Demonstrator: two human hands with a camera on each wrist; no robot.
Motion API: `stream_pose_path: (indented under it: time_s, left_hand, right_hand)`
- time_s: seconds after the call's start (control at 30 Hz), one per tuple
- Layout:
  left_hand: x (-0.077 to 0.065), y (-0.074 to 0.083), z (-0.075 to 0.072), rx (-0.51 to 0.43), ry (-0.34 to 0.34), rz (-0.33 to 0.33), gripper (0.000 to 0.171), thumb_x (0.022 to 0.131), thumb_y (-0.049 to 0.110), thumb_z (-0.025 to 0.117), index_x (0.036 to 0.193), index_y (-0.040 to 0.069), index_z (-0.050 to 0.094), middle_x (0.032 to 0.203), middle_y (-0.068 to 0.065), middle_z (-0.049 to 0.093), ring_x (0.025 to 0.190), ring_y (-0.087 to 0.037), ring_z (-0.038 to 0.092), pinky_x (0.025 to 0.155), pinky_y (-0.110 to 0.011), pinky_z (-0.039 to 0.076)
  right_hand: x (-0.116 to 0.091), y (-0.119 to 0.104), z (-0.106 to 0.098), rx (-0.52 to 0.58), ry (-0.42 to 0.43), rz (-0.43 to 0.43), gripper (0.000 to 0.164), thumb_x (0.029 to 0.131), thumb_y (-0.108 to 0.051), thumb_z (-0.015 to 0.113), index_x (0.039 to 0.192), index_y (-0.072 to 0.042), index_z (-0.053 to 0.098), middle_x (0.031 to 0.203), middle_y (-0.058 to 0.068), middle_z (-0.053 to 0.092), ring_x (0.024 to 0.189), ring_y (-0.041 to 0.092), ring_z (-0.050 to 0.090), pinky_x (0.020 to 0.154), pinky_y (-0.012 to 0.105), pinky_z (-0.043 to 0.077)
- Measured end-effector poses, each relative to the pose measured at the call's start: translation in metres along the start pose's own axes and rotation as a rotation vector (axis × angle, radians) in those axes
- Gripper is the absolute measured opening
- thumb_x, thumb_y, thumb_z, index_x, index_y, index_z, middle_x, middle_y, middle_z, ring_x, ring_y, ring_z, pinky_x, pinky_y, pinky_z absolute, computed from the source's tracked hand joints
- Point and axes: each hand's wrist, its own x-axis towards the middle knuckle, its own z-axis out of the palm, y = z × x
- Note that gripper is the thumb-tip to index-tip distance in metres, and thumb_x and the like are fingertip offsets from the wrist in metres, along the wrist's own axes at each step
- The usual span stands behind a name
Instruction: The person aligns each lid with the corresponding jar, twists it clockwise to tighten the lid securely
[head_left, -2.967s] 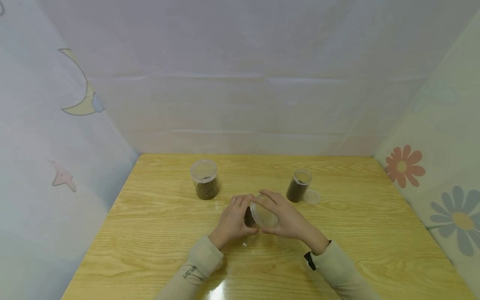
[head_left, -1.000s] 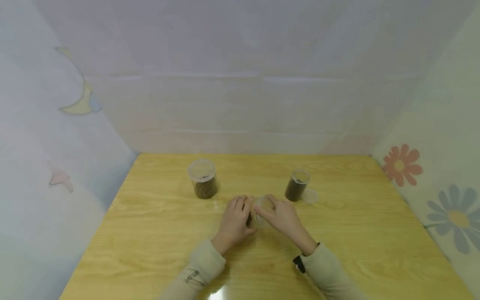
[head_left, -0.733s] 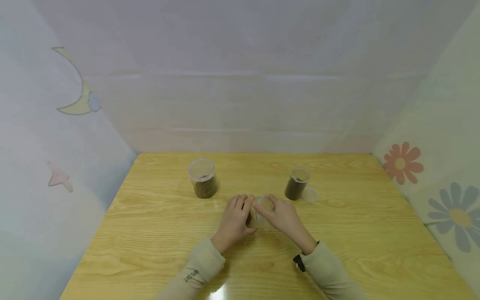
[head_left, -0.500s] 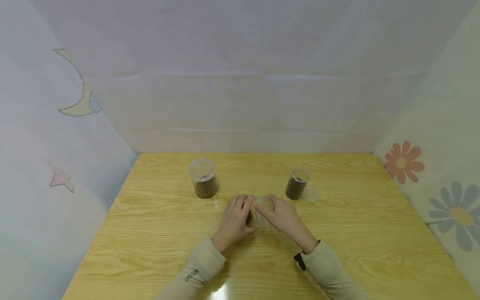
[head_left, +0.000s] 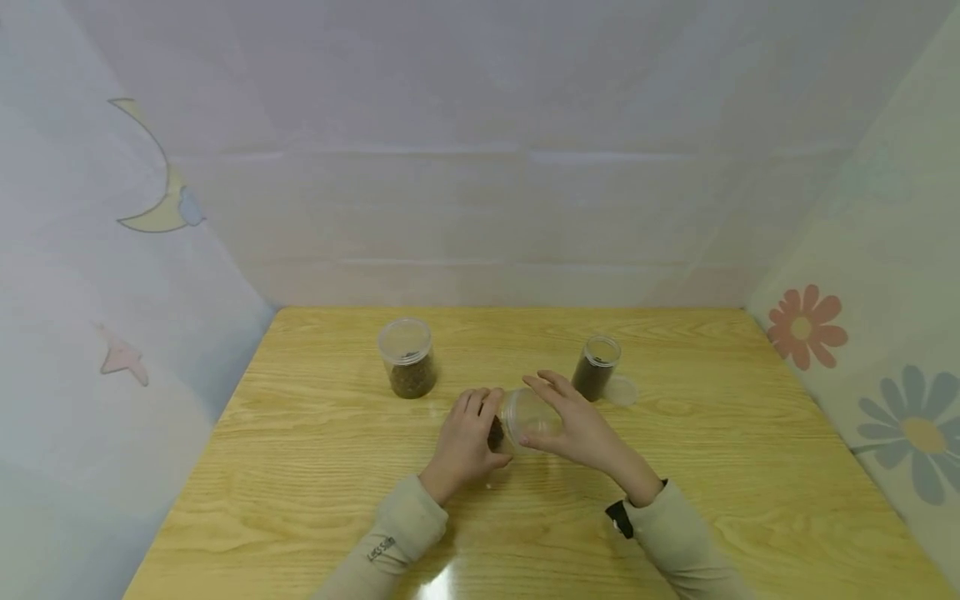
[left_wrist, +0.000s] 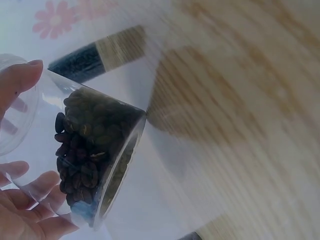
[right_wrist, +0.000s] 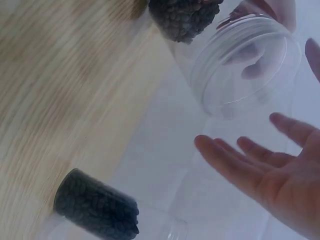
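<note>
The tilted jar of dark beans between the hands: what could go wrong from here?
Spill: the jar leans toward the right hand, and I can't tell whether its top is tightly closed; dark beans might pour out.
Slip: only the left hand grips it, so it could slide free.
Knock: a narrower jar stands just beyond the right hand, which might tip it.

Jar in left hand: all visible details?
The jar is clear, cylindrical, plastic-looking, with a ridged collar, partly filled with dark beans. It tilts over the table, collar end toward the right hand. The left hand grips its side; the right is beside it, contact unclear. Lidded or not: cannot tell.
</note>
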Motion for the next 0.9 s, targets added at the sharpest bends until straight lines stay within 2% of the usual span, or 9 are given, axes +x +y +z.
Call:
stream_pose_path:
  time_s: [0.23, 0.4, 0.53, 0.7, 0.9]
  left_hand:
    - [0.000, -0.003, -0.001, -0.022, 0.020, -0.006, 0.097, 0.053, 0.043, 0.086, 0.128, 0.005, 0.039, 0.116, -0.013, 0.050, 0.108, -0.028, 0.048, 0.089, -0.037, 0.045]
    - [0.000, -0.005, 0.000, -0.025, 0.022, -0.009, 0.097, 0.053, 0.043, 0.086, 0.129, 0.004, 0.039, 0.116, -0.013, 0.051, 0.108, -0.028, 0.048, 0.088, -0.036, 0.046]
    - [0.000, -0.005, 0.000, -0.025, 0.012, -0.014, 0.096, 0.054, 0.043, 0.086, 0.129, 0.005, 0.040, 0.117, -0.013, 0.050, 0.108, -0.027, 0.048, 0.088, -0.036, 0.046]
    - [0.000, -0.005, -0.002, -0.020, -0.001, -0.021, 0.096, 0.054, 0.044, 0.085, 0.129, 0.004, 0.040, 0.118, -0.013, 0.050, 0.109, -0.027, 0.048, 0.089, -0.035, 0.045]
    - [0.000, -0.004, -0.003, -0.035, 0.007, -0.022, 0.097, 0.053, 0.043, 0.086, 0.129, 0.005, 0.039, 0.117, -0.013, 0.050, 0.108, -0.027, 0.047, 0.090, -0.036, 0.045]
  right_hand:
    - [0.000, 0.007, 0.002, 0.016, -0.069, -0.191, 0.085, 0.071, -0.028, 0.078, 0.141, -0.011, 0.034, 0.145, 0.019, 0.024, 0.126, 0.042, 0.031, 0.088, 0.056, 0.040]
    - [0.003, 0.009, 0.006, -0.011, -0.051, -0.235, 0.083, 0.071, -0.023, 0.078, 0.140, -0.010, 0.035, 0.141, 0.022, 0.029, 0.124, 0.042, 0.033, 0.090, 0.055, 0.040]
    - [0.004, 0.007, 0.005, -0.021, -0.047, -0.216, 0.081, 0.071, -0.023, 0.079, 0.139, -0.008, 0.037, 0.139, 0.024, 0.033, 0.120, 0.041, 0.039, 0.084, 0.049, 0.046]
    - [0.007, 0.002, 0.003, 0.005, -0.052, -0.159, 0.080, 0.072, -0.026, 0.078, 0.137, -0.005, 0.038, 0.133, 0.024, 0.038, 0.109, 0.038, 0.049, 0.069, 0.036, 0.053]
    - [0.010, -0.004, 0.004, -0.022, -0.031, -0.025, 0.082, 0.071, -0.039, 0.076, 0.137, -0.005, 0.040, 0.127, 0.024, 0.046, 0.102, 0.037, 0.053, 0.074, 0.046, 0.050]
